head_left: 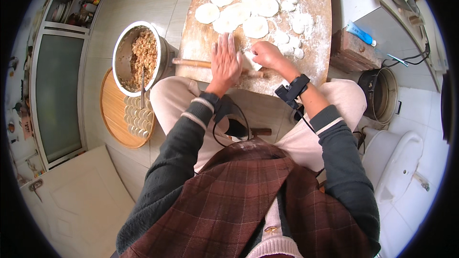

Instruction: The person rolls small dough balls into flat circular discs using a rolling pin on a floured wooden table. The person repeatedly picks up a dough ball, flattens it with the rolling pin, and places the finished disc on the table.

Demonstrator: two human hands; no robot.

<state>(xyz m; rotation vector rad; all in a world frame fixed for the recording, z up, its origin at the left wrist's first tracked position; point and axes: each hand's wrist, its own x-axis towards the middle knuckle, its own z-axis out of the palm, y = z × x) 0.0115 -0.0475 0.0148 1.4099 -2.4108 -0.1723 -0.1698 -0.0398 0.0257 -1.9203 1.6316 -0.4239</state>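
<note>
Head view: the left hand (225, 64) lies flat over the rolling pin (191, 63), its fingers straight and side by side, the palm down and gripping nothing that shows. The right hand (268, 55), just beside it, is curled, with thumb and fingertips pinching the edge of a white dough piece (251, 62). That piece lies between the 2 hands, by the pin's right part; how much of it is under the pin cannot be told.

Beyond the grip, farther up the floury board (203, 45), flat discs (255, 27) are spread out, some overlapping; these look fully rolled. Beyond and to the right of the pinch sit small round lumps (286, 48), not yet flattened, so some rolling seems left. The pinched piece looks partway between those 2 states.

Well left of the grip, the bowl (116, 52) holds plenty of filling (145, 48), with a spoon (142, 91) standing in it. Below the bowl, the round tray (111, 110) carries rows of shaped dumplings (138, 117) along 1 side, with bare wood beside them. Judging by this, the work is perhaps midway: 1 batch shaped, many discs unfilled.
</note>
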